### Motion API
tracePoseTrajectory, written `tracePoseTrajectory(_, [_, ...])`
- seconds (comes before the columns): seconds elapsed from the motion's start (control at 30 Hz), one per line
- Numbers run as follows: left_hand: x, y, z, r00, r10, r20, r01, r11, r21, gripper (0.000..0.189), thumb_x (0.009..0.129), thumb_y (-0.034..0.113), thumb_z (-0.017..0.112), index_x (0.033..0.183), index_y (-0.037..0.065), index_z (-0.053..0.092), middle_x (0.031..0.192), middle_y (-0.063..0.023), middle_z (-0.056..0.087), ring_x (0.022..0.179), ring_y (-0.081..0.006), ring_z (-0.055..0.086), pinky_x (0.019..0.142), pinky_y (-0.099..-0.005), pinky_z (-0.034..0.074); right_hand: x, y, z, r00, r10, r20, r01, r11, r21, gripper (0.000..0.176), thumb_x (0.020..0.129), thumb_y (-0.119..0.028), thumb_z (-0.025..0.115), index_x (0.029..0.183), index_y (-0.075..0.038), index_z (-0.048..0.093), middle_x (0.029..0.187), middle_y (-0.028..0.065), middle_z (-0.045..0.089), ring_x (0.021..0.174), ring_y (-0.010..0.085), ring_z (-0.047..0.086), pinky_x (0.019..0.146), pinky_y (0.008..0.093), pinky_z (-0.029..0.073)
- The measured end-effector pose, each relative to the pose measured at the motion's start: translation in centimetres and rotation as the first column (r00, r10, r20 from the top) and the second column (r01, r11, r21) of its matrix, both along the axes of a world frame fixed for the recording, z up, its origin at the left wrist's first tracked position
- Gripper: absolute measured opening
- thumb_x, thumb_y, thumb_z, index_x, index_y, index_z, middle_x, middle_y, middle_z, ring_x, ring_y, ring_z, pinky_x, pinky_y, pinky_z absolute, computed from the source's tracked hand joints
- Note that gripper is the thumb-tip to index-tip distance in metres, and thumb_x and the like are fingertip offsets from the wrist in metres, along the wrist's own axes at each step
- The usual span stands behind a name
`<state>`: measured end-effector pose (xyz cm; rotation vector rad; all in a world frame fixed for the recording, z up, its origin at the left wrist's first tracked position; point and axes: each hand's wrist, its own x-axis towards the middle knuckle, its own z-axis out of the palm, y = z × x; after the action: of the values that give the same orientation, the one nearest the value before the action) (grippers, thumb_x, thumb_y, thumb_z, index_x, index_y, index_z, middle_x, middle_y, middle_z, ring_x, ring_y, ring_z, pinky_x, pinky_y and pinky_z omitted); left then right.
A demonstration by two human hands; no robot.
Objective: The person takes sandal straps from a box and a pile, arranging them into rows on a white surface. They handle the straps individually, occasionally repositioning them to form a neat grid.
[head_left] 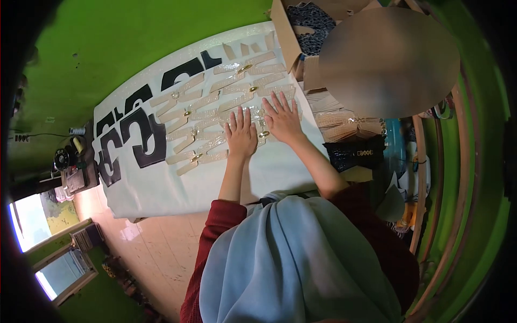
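Observation:
My left hand [240, 134] lies palm down on the white-covered table [258, 183], its fingers stretched out over beige textured straps [210, 141]. To its right, my right hand [283, 119] also rests flat with fingers spread, partly covering other straps. Neither hand grips anything. Many of the straps are joined in crossed pairs by gold-coloured fittings [253, 89]. One such gold fitting [264, 134] shows just beside my right palm. What lies directly under both palms is hidden.
Black curved cut pieces [144, 137] lie on the left of the table. A cardboard box [286, 35] holding dark textured material stands at the far right. Black shiny pieces [355, 154] sit beyond the right edge. A dark machine [67, 161] is at the left.

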<state>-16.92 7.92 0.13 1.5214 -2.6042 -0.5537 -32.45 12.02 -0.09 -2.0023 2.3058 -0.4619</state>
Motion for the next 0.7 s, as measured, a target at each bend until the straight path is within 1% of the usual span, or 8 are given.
tracePoseTrajectory(0.2, [-0.4, -0.3, 0.3, 0.999, -0.008, -0.042, 0.006, 0.999, -0.032, 0.054, 0.092, 0.034, 0.031, 0.143, 0.015, 0.024, 0.149, -0.0109, 0.019, 0.137, -0.0352, 0.014, 0.108, -0.0546, 0.011, -0.6, -0.6, -0.1, 0.992, 0.008, 0.129, -0.020, 0.995, 0.098, 0.050, 0.091, -0.035, 0.039, 0.138, -0.018, 0.035, 0.148, 0.0083, 0.022, 0.138, 0.0279, 0.014, 0.108, 0.0535, 0.011])
tracePoseTrajectory(0.33, [-0.9, 0.2, 1.5, 0.999, 0.015, -0.037, -0.018, 0.995, -0.098, 0.050, 0.090, 0.029, 0.039, 0.137, 0.010, 0.035, 0.145, -0.0127, 0.028, 0.133, -0.0357, 0.024, 0.105, -0.0585, 0.015, -1.7, -0.7, 3.1, 0.901, -0.010, 0.433, -0.001, 1.000, 0.025, 0.050, 0.090, -0.028, 0.048, 0.137, -0.016, 0.036, 0.142, 0.0129, 0.034, 0.133, 0.0367, 0.026, 0.108, 0.0503, 0.018])
tracePoseTrajectory(0.37, [-1.2, 0.1, 2.2, 0.999, 0.018, 0.038, -0.015, 0.996, -0.086, 0.049, 0.089, 0.028, 0.042, 0.135, 0.010, 0.037, 0.144, -0.0126, 0.031, 0.132, -0.0353, 0.027, 0.104, -0.0604, 0.015, -1.7, 0.1, 4.2, 0.945, -0.019, 0.327, 0.084, 0.978, -0.188, 0.039, 0.088, -0.021, 0.051, 0.125, -0.011, 0.050, 0.125, 0.0169, 0.052, 0.118, 0.0366, 0.046, 0.100, 0.0448, 0.034])
tracePoseTrajectory(0.4, [-1.3, -0.1, 2.6, 0.993, 0.020, 0.119, -0.011, 0.997, -0.074, 0.049, 0.088, 0.026, 0.045, 0.134, 0.010, 0.039, 0.143, -0.0125, 0.033, 0.131, -0.0350, 0.029, 0.103, -0.0623, 0.016, -2.4, 0.9, 6.9, 0.944, -0.022, 0.330, 0.090, 0.978, -0.190, 0.039, 0.088, -0.021, 0.051, 0.125, -0.011, 0.050, 0.125, 0.0169, 0.052, 0.118, 0.0366, 0.046, 0.100, 0.0448, 0.034])
tracePoseTrajectory(0.47, [-1.2, -0.6, 2.6, 0.996, 0.003, 0.089, 0.008, 0.993, -0.122, 0.046, 0.086, 0.025, 0.050, 0.129, 0.010, 0.045, 0.139, -0.0111, 0.038, 0.129, -0.0322, 0.033, 0.100, -0.0677, 0.014, -5.5, 3.1, 11.6, 0.818, -0.230, 0.527, 0.116, 0.964, 0.240, 0.026, 0.085, -0.015, 0.050, 0.107, -0.008, 0.062, 0.106, 0.0173, 0.062, 0.102, 0.0337, 0.058, 0.089, 0.0436, 0.044])
tracePoseTrajectory(0.53, [-1.6, -0.9, 4.1, 0.997, 0.061, 0.036, -0.059, 0.996, -0.067, 0.044, 0.084, 0.026, 0.053, 0.126, 0.011, 0.048, 0.137, -0.0097, 0.040, 0.128, -0.0300, 0.034, 0.098, -0.0710, 0.012, -10.1, 4.5, 10.5, 0.879, -0.185, 0.440, 0.178, 0.982, 0.058, 0.022, 0.083, -0.011, 0.049, 0.096, -0.007, 0.066, 0.092, 0.0175, 0.065, 0.088, 0.0326, 0.063, 0.080, 0.0429, 0.048])
tracePoseTrajectory(0.6, [-1.5, -0.7, 4.4, 0.998, 0.054, -0.022, -0.056, 0.994, -0.093, 0.043, 0.084, 0.027, 0.053, 0.124, 0.011, 0.050, 0.137, -0.0093, 0.041, 0.128, -0.0295, 0.034, 0.097, -0.0723, 0.010, -15.5, 5.1, 9.7, 0.927, -0.306, 0.217, 0.261, 0.942, 0.212, 0.025, 0.081, -0.009, 0.048, 0.098, -0.005, 0.065, 0.098, 0.0188, 0.064, 0.095, 0.0340, 0.060, 0.084, 0.0404, 0.046])
tracePoseTrajectory(0.7, [-0.9, 0.1, 5.9, 0.993, -0.014, -0.114, -0.001, 0.991, -0.131, 0.041, 0.083, 0.028, 0.054, 0.121, 0.012, 0.054, 0.136, -0.0096, 0.042, 0.130, -0.0311, 0.033, 0.097, -0.0733, 0.006, -21.4, 5.6, 7.3, 0.947, -0.194, 0.257, 0.184, 0.981, 0.062, 0.028, 0.077, -0.009, 0.059, 0.105, -0.004, 0.063, 0.107, 0.0166, 0.062, 0.101, 0.0321, 0.058, 0.089, 0.0378, 0.044])
